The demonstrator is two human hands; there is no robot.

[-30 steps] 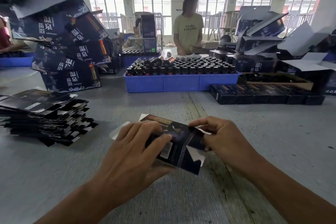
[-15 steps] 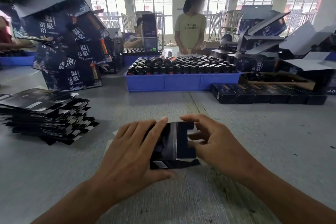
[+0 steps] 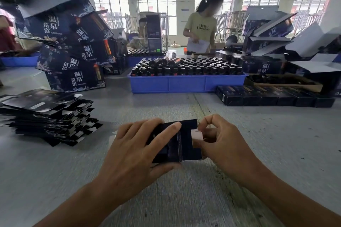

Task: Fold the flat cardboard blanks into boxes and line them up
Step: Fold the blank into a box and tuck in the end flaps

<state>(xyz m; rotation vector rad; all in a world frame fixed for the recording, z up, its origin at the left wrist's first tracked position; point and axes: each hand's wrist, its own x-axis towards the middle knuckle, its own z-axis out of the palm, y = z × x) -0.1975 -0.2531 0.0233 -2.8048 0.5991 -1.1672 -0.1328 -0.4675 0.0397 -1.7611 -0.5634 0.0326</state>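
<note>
A small dark cardboard box [image 3: 182, 142], partly folded up, is held over the grey table [image 3: 276, 153] in front of me. My left hand [image 3: 136, 151] grips its left side, fingers laid over the top and thumb underneath. My right hand [image 3: 221, 143] pinches a flap at the box's right end, where a pale inner face shows. A stack of flat dark blanks [image 3: 46, 114] lies at the left. A row of finished small boxes [image 3: 273, 96] is lined up at the right.
A blue tray [image 3: 186, 84] full of dark bottles stands across the middle. Large dark printed cartons [image 3: 73, 51] pile up at the back left, with open cartons [image 3: 276, 42] at the back right. A person in a yellow shirt [image 3: 201, 29] stands behind the tray.
The blank has been turned from a tilted, flat position into an opened-up box held level. My right hand moved to the box's right end and took hold of a flap.
</note>
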